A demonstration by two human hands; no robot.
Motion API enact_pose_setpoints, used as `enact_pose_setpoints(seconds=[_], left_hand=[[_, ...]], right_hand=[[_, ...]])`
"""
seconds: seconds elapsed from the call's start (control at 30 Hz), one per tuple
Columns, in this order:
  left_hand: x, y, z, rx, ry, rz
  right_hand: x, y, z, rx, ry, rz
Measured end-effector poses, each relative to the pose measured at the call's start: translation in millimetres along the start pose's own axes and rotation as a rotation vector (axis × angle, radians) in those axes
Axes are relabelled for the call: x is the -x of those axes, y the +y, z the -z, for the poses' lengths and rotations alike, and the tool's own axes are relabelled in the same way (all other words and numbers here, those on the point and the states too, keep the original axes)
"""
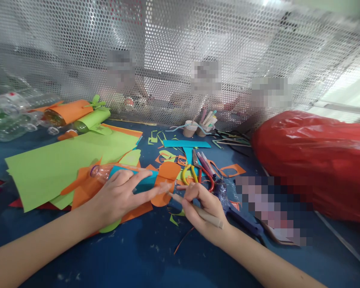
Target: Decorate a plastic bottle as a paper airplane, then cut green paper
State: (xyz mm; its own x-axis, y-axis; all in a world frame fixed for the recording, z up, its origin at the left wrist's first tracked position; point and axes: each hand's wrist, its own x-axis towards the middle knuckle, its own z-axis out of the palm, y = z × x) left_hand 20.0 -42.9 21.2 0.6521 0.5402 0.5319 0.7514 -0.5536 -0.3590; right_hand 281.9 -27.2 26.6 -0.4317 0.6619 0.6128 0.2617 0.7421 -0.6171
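I had the right hand [204, 210] clenched around a pale pen [210, 218], its tip at the near side of some orange paper [168, 170]. The left hand [120, 196] lay across a bottle [102, 173] midway along the table [123, 260]; I could not tell whether its fingers gripped or only pressed. Blue paper [147, 183] hid most of the bottle's inside. By the table's far edge I saw two cups [190, 129], one holding a stick, the other markers [210, 119]. Toward the far left corner lay clear bottles [12, 128] and an orange-wrapped one [75, 112]. The red bag [312, 160] on the right side concealed its contents.
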Motion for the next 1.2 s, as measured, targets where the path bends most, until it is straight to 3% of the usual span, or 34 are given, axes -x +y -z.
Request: enact_pose_setpoints(seconds=[0.33,0.5,0.77,1.2], left_hand=[[0.3,-0.1,-0.1,-0.009,0.012,-0.005],[2.1,-0.2,-3.2,-0.003,0.008,-0.015],[6.3,-1.6,-8.7,0.034,0.029,-0.017],[5.1,-2.0,-7.7,0.03,0.037,-0.021]], right_hand=[[1.0,1.4,-0.2,-0.036,0.001,-0.032],[1.2,0.0,0.0,-0.071,0.075,-0.043],[-1.7,-2.6,-1.1,0.03,0.002,-0.045],[-2.6,-2.9,0.2,0.04,0.009,-0.058]])
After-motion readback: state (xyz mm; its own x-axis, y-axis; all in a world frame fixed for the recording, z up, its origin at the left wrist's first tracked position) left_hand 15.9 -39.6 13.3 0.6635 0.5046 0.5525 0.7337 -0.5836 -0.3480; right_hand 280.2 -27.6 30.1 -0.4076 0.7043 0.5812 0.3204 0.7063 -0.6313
